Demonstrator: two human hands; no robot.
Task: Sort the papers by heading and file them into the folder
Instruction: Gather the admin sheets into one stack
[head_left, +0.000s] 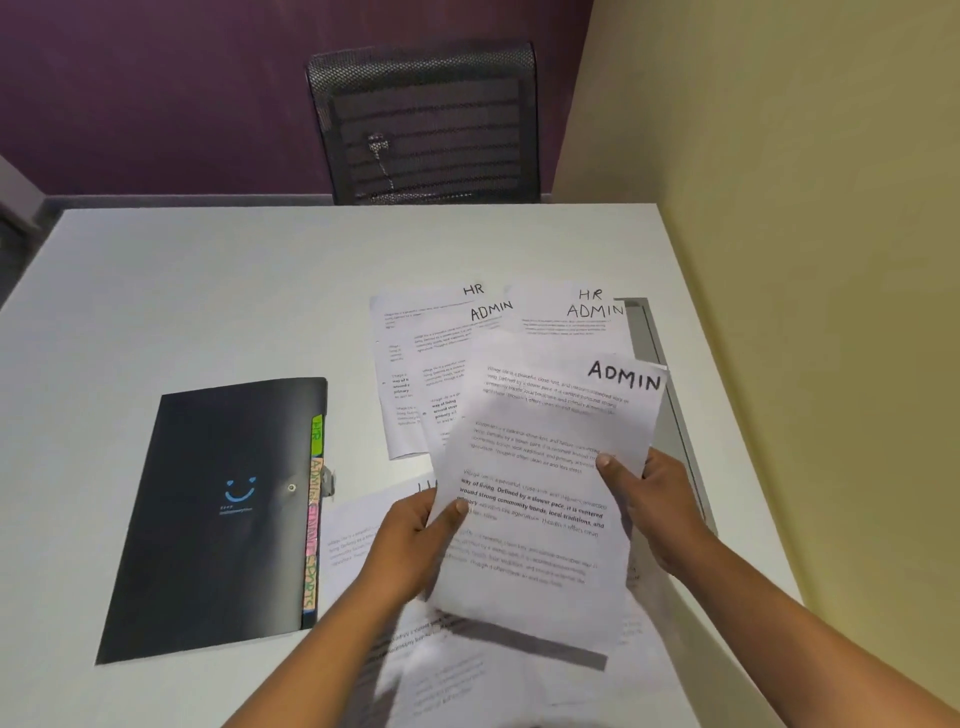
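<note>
The white table (208, 291) sits in a corner of purple and yellow walls, with a mesh chair (426, 124) behind it. Both hands hold 1 ADMIN sheet (545, 441) above the loose papers (415, 364). My left hand (415, 540) pinches its left edge and my right hand (654, 499) its right edge, thumbs on top. The black folder (223, 519) lies closed at left, tabs (314, 509) showing. I'd set this sheet on another ADMIN page, heading uncovered, because the far fan looks mixed with HR.

The person's left hand (410, 535) and right hand (654, 504) are bare, as are both forearms (779, 613) to the picture's edge. The fingernails seem short, though blurred.
</note>
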